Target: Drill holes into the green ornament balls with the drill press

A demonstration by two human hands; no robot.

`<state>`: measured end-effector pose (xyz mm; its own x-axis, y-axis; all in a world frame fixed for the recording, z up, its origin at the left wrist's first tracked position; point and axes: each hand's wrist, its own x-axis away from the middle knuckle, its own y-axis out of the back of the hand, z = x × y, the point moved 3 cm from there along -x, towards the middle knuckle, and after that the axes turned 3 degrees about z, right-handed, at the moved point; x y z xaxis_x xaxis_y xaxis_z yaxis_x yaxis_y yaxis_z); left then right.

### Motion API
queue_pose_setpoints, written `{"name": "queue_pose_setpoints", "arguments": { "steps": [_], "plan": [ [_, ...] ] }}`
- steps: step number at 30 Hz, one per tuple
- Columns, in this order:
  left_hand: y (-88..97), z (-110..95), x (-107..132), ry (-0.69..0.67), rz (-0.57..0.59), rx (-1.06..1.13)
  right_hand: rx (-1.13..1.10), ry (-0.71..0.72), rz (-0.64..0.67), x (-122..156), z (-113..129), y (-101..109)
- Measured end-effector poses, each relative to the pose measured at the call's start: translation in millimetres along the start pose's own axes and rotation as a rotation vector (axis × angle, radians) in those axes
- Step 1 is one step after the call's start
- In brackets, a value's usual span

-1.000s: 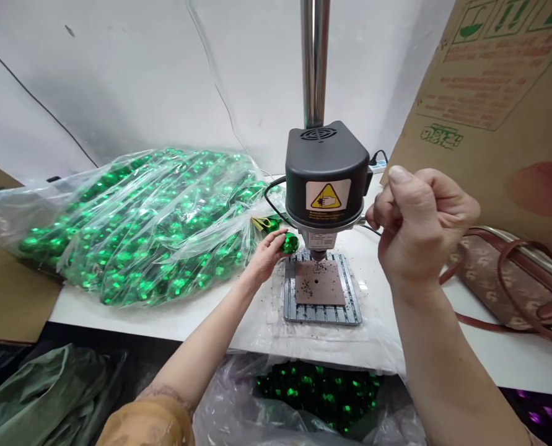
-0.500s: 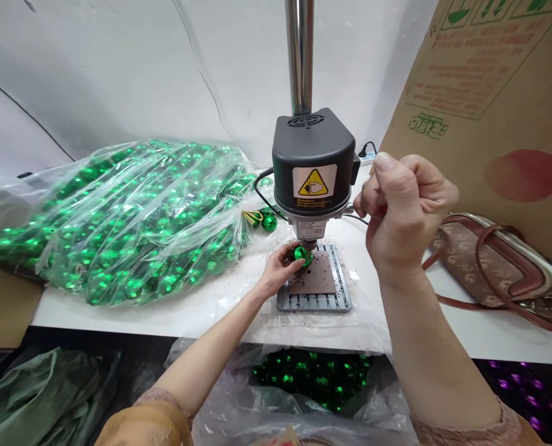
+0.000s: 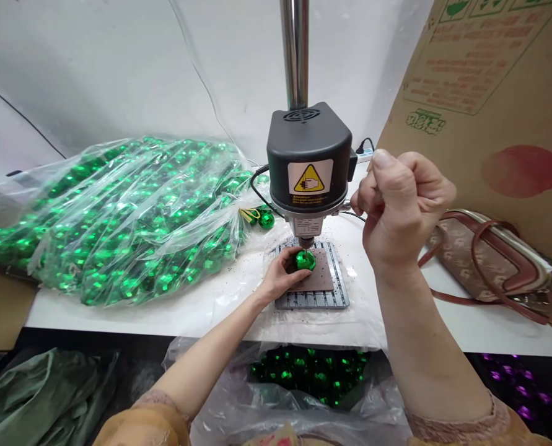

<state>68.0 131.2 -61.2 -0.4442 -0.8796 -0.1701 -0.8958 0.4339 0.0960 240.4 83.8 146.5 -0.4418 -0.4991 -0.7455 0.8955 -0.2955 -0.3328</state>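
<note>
A shiny green faceted ball (image 3: pixel 305 260) sits on a brown board on the slotted metal base (image 3: pixel 336 298) of a small drill press (image 3: pixel 309 155). My left hand (image 3: pixel 282 272) grips the ball from its left side, with thumb and fingers around it. The drill chuck (image 3: pixel 306 241) is right above the ball, and the bit appears to meet its top. My right hand (image 3: pixel 403 207) is closed in a fist at the machine's right side. A short metal lever (image 3: pixel 345 205) runs from the machine toward that fist; the grip itself is hidden by my fingers.
A clear bag of green balls (image 3: pixel 140 217) fills the table's left, with one loose ball (image 3: pixel 266 220) by its tie. A handbag (image 3: pixel 494 260) and a cardboard box (image 3: pixel 489 111) stand right. Below the edge lie more green balls (image 3: pixel 313 371) and purple balls (image 3: pixel 521 390).
The green ball in my left hand has moved slightly right and down, under the drill bit. My right fist keeps nearly the same place. The view has shifted a little.
</note>
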Motion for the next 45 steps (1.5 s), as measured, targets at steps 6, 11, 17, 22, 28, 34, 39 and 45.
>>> {"name": "queue_pose_setpoints", "arguments": {
  "steps": [6, 11, 17, 22, 28, 34, 39, 45],
  "plan": [
    [-6.5, -2.4, 5.9, -0.023, -0.032, -0.143, 0.013, 0.004, 0.000, 0.3, -1.0, 1.5],
    [-9.0, 2.4, 6.8, -0.020, -0.010, -0.112, 0.024, 0.007, 0.015, 5.8, 0.7, 3.9],
    [-9.0, 5.0, 7.4, -0.041, 0.002, -0.103, -0.062, 0.121, 0.035, 19.7, -0.2, 6.4],
    [-9.6, 3.1, 7.7, -0.033, -0.005, -0.116, -0.066, 0.183, 0.012, 26.7, -4.2, 8.2],
    [-10.1, -1.4, 8.2, -0.028, -0.009, -0.127, -0.035, 0.208, 0.017, 32.6, -6.9, 13.5],
    [-9.8, -1.1, 8.8, -0.024, -0.005, -0.137, -0.041, 0.251, 0.008, 38.6, -12.7, 16.5],
    [-10.2, -0.9, 9.2, -0.037, -0.011, -0.134, -0.058, 0.325, 0.029, 43.2, -18.2, 19.4],
    [-9.9, 0.7, 9.2, -0.019, -0.004, -0.133, -0.058, 0.380, 0.068, 46.2, -19.6, 21.0]
  ]
}}
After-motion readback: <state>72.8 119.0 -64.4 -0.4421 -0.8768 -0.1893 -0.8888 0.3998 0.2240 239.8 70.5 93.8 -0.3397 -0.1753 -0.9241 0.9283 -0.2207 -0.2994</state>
